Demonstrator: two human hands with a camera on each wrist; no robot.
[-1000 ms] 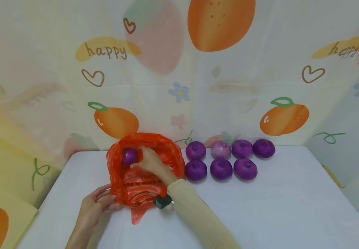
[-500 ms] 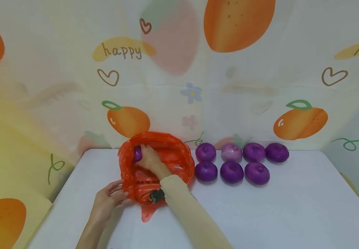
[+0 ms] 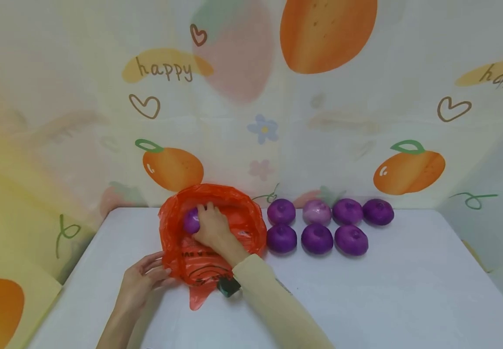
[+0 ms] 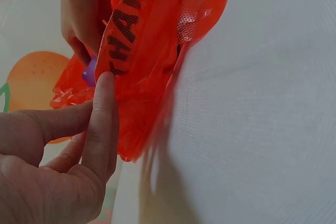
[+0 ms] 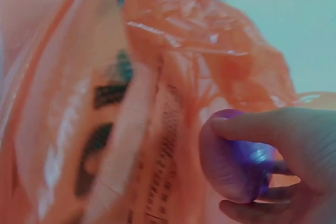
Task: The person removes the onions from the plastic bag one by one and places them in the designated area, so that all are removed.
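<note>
A crinkled red plastic bag (image 3: 257, 213) with dark printing stands with its mouth wide on the white table. Inside, at its left, my right hand (image 3: 214, 227) grips a purple onion (image 3: 191, 220). In the right wrist view the thumb lies over that onion (image 5: 228, 156), with fingers beneath it. My left hand (image 3: 139, 281) touches the bag's left side with extended fingers. From the left wrist, its fingertip meets the printed bag edge (image 4: 123, 35), the thumb resting against the finger.
Several purple onions stand in two rows right of the bag, including a paler onion (image 3: 316, 212) at the back and a front onion (image 3: 282, 238) beside the bag. A fruit-print curtain (image 3: 229, 145) hangs behind the table (image 3: 386, 300).
The head view has shifted a little. My right hand has moved in over the onion inside the bag and now grips it. My left hand stays at the bag's side.
</note>
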